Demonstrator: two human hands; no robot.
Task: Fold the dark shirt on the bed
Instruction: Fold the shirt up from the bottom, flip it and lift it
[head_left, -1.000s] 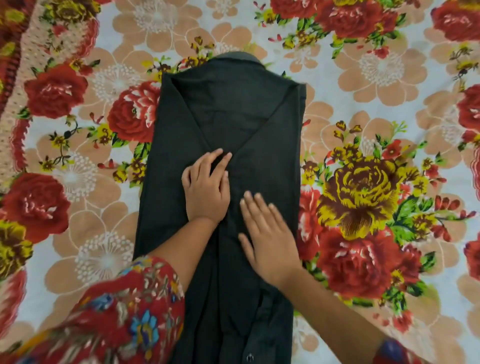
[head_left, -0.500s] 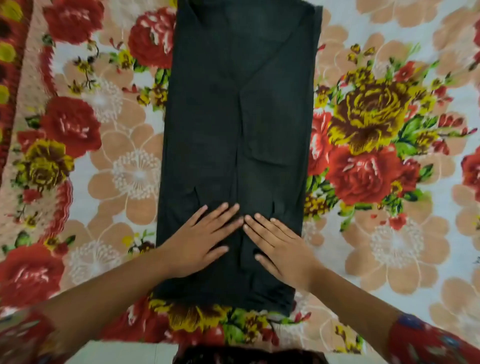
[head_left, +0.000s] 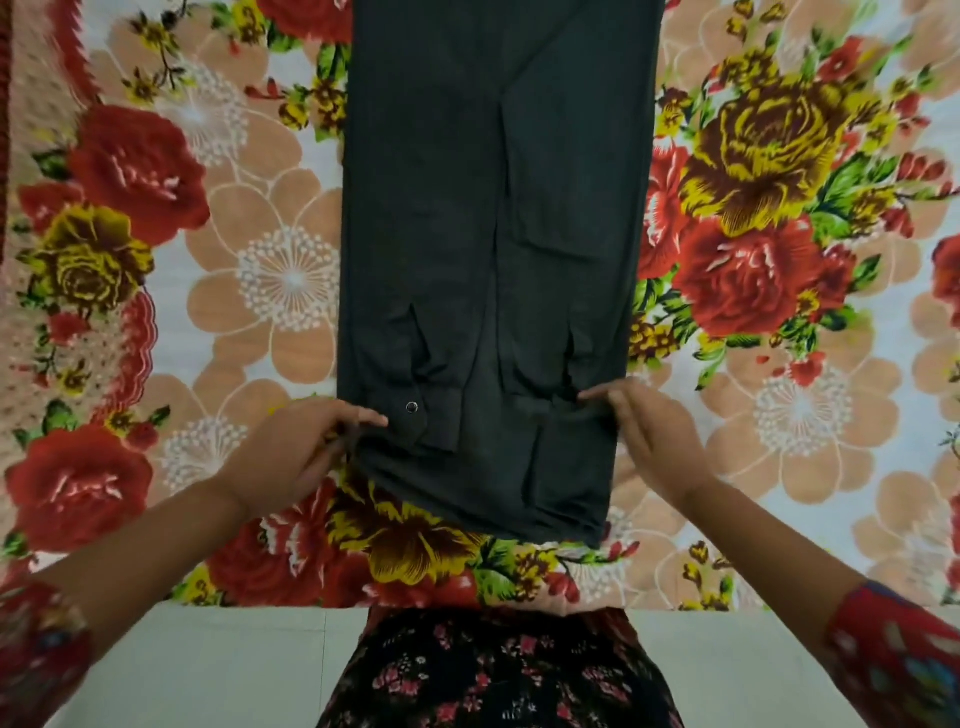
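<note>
Two pinch grips, thumbs on top: L hand (head_left: 306, 447) and R hand (head_left: 649, 441) each hold a side edge of the dark shirt (head_left: 493, 208) nr its hem, prob. to lift that end evenly for the next fold. Shirt lies as a narrow strip on the bed (head_left: 260, 280).

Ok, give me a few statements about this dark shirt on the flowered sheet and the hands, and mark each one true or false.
1. The dark grey shirt lies as one long narrow strip on the floral bedsheet. True.
2. Both hands press flat on the shirt's middle. False: the left hand and the right hand each take a grip on a side edge near the hem.
3. A small round metal snap button shows beside the left hand. True.
4. The collar is in view. False: the far end runs off the top.
5. The sleeves are plain white. False: red and patterned.
</note>
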